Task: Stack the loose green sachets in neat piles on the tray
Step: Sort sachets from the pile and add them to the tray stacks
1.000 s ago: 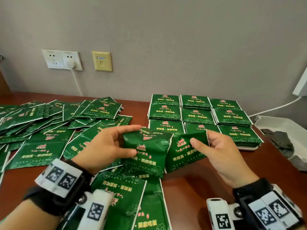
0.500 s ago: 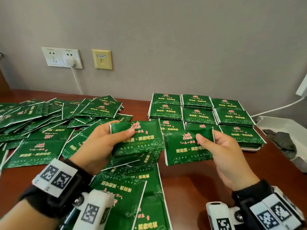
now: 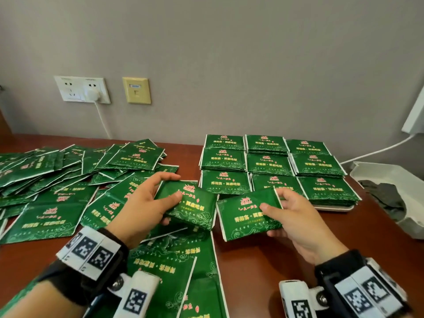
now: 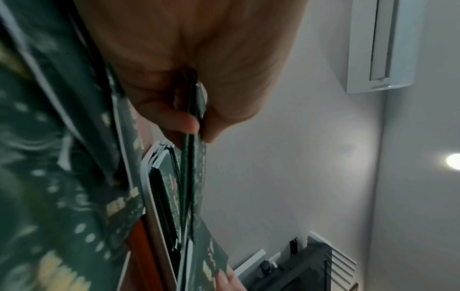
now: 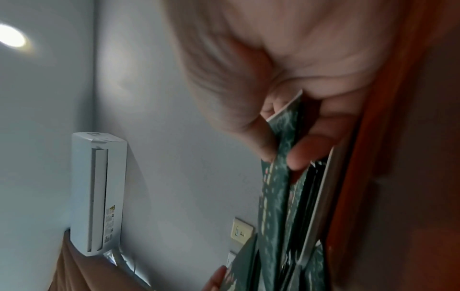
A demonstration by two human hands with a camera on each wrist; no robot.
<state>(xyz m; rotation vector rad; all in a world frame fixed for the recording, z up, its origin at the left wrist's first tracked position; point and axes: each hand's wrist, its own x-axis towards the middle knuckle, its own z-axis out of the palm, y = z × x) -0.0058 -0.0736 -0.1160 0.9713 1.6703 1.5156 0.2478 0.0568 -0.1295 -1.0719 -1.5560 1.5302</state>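
1. Head view. At centre frame the left hand (image 3: 146, 203) grips a small bundle of sachets (image 3: 190, 204), thumb on the printed face and fingers curled under. Just right of it the right hand (image 3: 296, 216) pinches a second bundle (image 3: 245, 216) by its right-hand edge. The two bundles sit side by side, close but apparently not touching, above the brown table (image 3: 263, 260). The tray (image 3: 332, 207), right of centre, is almost hidden under a grid of stacked piles (image 3: 270, 164); only its pale front lip shows. A loose heap (image 3: 57, 177) of sachets fills the left of the frame. Likely risk: each bundle is held at one edge only, so the free ends may fan or slide apart when lowered, leaving a crooked pile.

2. Left wrist view. In the upper centre the thumb and fingers (image 4: 184, 122) clamp several thin green edges (image 4: 196, 177), seen edge-on and blurred. The layers look slightly offset below the grip. Likely risk: slick foil faces could let an inner sachet slip out if the pinch loosens.

3. Right wrist view. At right of centre the fingertips (image 5: 306, 153) squeeze the second bundle's edge (image 5: 276, 187); the stacked piles and tray rim run down the lower right, close beside it. How many sachets are held cannot be told. Likely risk: the hand's path passes near the front piles, and a brushing knuckle could push an existing stack out of line.
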